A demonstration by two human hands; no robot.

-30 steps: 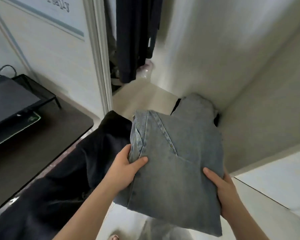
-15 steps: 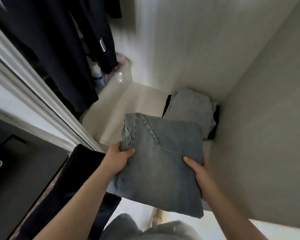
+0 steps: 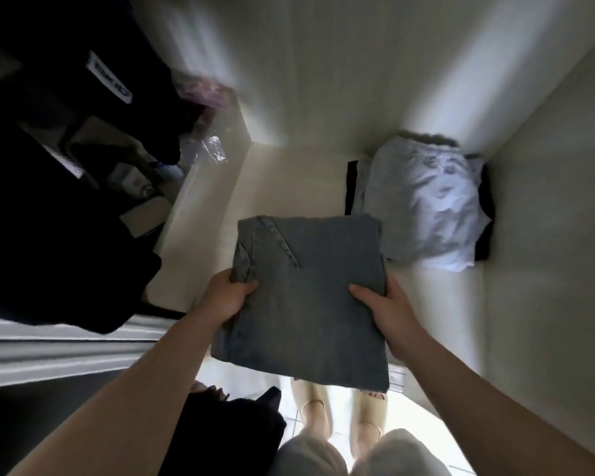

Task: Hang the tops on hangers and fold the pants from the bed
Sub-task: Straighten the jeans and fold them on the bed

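A folded pair of blue jeans (image 3: 310, 297) hangs flat over the front of a pale wardrobe shelf (image 3: 282, 180). My left hand (image 3: 225, 298) grips its left edge, thumb on top. My right hand (image 3: 389, 312) grips its right edge the same way. At the shelf's back right corner lies a folded light grey garment (image 3: 423, 204) on top of a folded black one (image 3: 351, 187). Dark tops (image 3: 59, 207) hang on the left; their hangers are out of view.
White wardrobe walls (image 3: 547, 235) close the shelf at the back and right. Clear plastic packets and small items (image 3: 213, 149) sit in the left compartment. A dark garment (image 3: 234, 427) lies low beside my legs. My feet in sandals (image 3: 340, 417) stand on the tiled floor.
The view tipped down and closer to the wardrobe. Both hands carried the folded jeans forward over the shelf, towards the light grey pile.
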